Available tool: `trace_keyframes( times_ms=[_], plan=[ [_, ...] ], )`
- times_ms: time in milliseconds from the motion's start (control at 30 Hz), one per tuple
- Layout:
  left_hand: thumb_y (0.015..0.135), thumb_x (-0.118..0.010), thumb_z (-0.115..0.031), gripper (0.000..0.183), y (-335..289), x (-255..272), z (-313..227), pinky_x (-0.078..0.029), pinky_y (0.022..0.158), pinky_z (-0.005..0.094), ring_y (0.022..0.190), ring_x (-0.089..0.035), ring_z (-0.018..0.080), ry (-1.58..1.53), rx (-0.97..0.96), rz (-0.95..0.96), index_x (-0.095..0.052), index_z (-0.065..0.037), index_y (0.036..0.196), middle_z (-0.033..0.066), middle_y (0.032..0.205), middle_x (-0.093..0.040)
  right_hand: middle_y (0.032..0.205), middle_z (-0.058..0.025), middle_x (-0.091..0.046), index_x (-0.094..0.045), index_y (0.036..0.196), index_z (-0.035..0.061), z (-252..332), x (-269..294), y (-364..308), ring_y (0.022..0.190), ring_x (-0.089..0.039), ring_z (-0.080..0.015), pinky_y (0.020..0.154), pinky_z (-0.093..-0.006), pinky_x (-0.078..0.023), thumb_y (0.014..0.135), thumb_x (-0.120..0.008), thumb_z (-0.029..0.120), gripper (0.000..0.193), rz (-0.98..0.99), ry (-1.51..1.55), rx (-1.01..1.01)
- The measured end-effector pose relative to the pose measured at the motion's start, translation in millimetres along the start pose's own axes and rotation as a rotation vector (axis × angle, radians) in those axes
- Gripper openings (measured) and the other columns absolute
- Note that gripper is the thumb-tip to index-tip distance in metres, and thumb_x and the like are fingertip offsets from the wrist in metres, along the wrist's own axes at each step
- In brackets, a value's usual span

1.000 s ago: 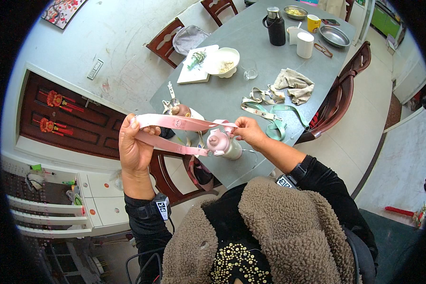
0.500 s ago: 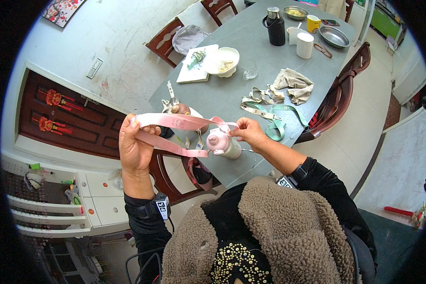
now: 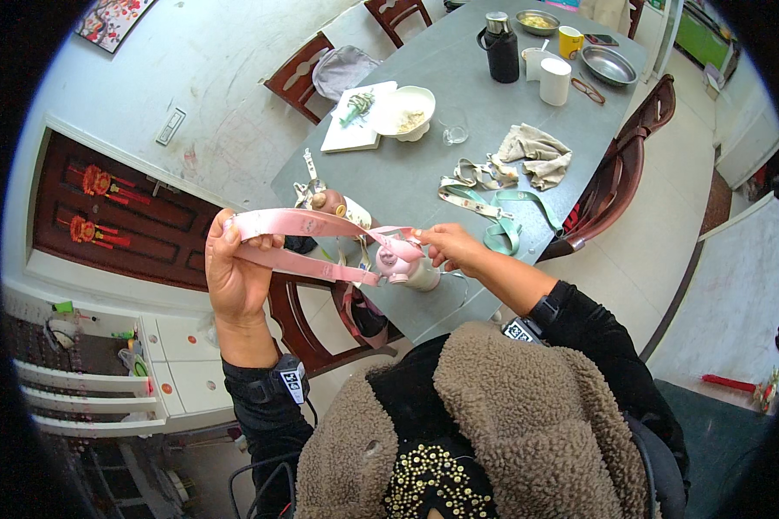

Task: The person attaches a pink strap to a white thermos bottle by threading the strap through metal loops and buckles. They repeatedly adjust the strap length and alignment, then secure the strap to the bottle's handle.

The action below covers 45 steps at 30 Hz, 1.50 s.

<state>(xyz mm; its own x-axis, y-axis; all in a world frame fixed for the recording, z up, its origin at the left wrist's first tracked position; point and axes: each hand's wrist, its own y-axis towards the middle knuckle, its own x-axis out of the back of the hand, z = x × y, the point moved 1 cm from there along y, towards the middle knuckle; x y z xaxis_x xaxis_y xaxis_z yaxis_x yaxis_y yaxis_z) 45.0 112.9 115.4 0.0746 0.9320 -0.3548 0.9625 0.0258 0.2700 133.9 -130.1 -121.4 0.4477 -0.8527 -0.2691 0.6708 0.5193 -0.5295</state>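
A pink strap (image 3: 307, 223) stretches in a loop between my two hands above the near end of the table. My left hand (image 3: 238, 275) is closed around the loop's left end, thumb on top. At the other end, the fingers of my right hand (image 3: 452, 248) pinch the strap. Just below them stands a bottle (image 3: 398, 261) with a pink lid and a pale body, which the strap's lower end reaches. Behind the strap is a brown-topped bottle (image 3: 329, 202) with a patterned strap, partly hidden.
Green and patterned straps (image 3: 504, 216) lie by a crumpled grey cloth (image 3: 537, 154). Farther back are a white bowl (image 3: 404, 112), a glass cup (image 3: 455, 134), a black flask (image 3: 501, 54), a paper roll (image 3: 555, 82) and a metal dish (image 3: 608, 66). Wooden chairs (image 3: 619, 186) line the table (image 3: 459, 82).
My left hand has moved slightly left with the strap. The right-hand fingers have shifted along the strap's end, which now hangs twisted over the pink lid.
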Motion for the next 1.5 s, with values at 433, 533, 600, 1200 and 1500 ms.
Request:
trace_keyframes(
  times_ms=[433,533,600,1200,1500],
  plan=[
    [0.093,-0.058,-0.013,0.012,-6.8,-0.9,1.0,-0.05,0.079,0.039,0.075,-0.058,0.019,0.016,0.001,0.015,-0.047,-0.01,0.091,0.0076,0.076,-0.059,0.083,-0.0007,-0.063,-0.059,0.094,0.0114,-17.6,-1.4,21.7,0.059,-0.059,-0.0083,0.049,-0.0226,-0.046,0.095,-0.058,0.021,0.009,0.013,0.332,0.114],
    [0.092,-0.058,-0.012,0.012,-8.2,-0.2,2.3,-0.05,0.079,0.0387,0.075,-0.058,0.019,0.01,0.009,0.003,-0.047,-0.01,0.09,0.0076,0.076,-0.058,0.086,-0.0018,-0.064,-0.059,0.094,0.0115,-15.4,-0.4,18.0,0.06,-0.06,-0.0082,0.049,-0.0221,-0.046,0.096,-0.057,0.02,0.009,0.019,0.323,0.151],
    [0.092,-0.059,-0.012,0.013,-8.9,0.6,2.2,-0.05,0.079,0.0386,0.075,-0.057,0.019,0.015,0.01,-0.008,-0.047,-0.01,0.09,0.0074,0.076,-0.058,0.087,-0.0023,-0.065,-0.058,0.095,0.0113,-13.7,-0.3,16.3,0.061,-0.061,-0.0082,0.05,-0.0218,-0.046,0.095,-0.057,0.018,0.007,0.014,0.291,0.164],
    [0.094,-0.057,-0.012,0.01,-6.5,2.2,-2.5,-0.05,0.079,0.0385,0.075,-0.058,0.0192,0.014,0.001,-0.007,-0.047,-0.01,0.092,0.0073,0.077,-0.058,0.087,0.0015,-0.057,-0.048,0.135,0.0139,-15.8,20.8,18.2,0.072,-0.056,-0.0097,0.058,-0.0255,-0.045,0.076,-0.058,-0.001,0.061,0.318,0.232,0.117],
    [0.093,-0.057,-0.012,0.011,-5.8,1.2,-1.0,-0.052,0.08,0.0391,0.075,-0.058,0.0187,0.019,0.011,0.012,-0.047,-0.009,0.091,0.007,0.077,-0.058,0.082,0.0052,-0.058,-0.06,0.127,0.0144,-2.2,13.3,29.4,0.071,-0.053,-0.0053,0.064,-0.0246,-0.045,0.081,-0.058,0.009,0.046,0.442,0.095,0.001]
  ],
)
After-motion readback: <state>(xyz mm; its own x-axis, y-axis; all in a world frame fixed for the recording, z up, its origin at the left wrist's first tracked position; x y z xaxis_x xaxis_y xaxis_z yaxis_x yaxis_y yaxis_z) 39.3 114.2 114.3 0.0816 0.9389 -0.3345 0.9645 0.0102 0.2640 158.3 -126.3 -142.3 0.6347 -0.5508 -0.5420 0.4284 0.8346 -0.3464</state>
